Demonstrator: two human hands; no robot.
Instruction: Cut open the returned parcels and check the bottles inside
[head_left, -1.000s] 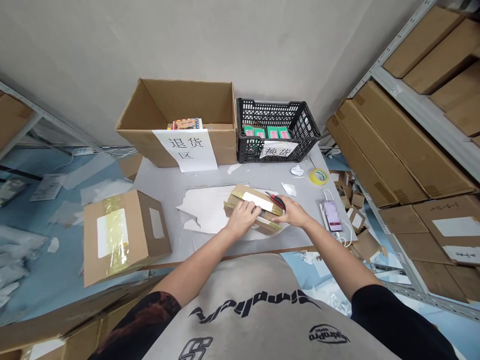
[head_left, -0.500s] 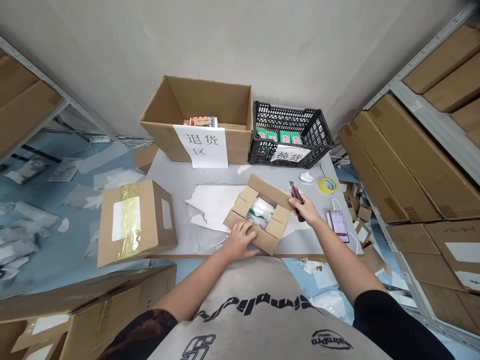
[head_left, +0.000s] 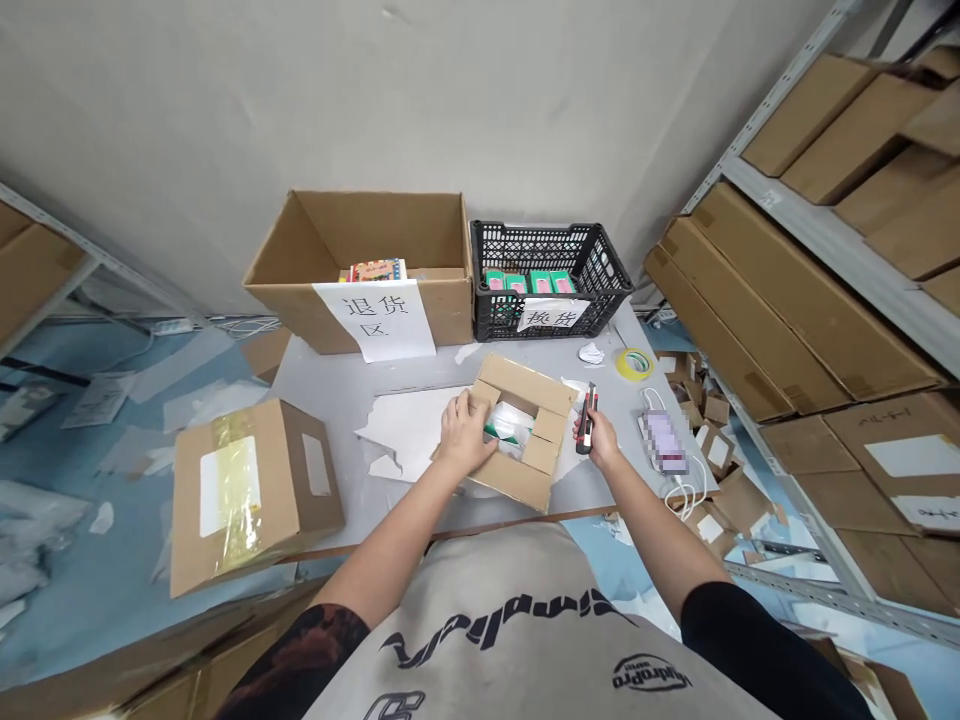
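Clutching a box cutter (head_left: 586,418) in the right grip (head_left: 602,442) beside the open carton (head_left: 517,480), under the released left grip (head_left: 465,432), risks a slipped blade cutting that hand.

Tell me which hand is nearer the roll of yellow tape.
Right. The right hand, gripping a box cutter, is below and left of the tape roll; the left hand, on the open carton, is farther left.

the opened cardboard carton (head_left: 517,480) sits just in front of the black plastic crate (head_left: 495,320), flaps spread, something green and white inside. the red-and-black utility knife (head_left: 587,418) stands upright in my right hand (head_left: 602,440), beside the carton.
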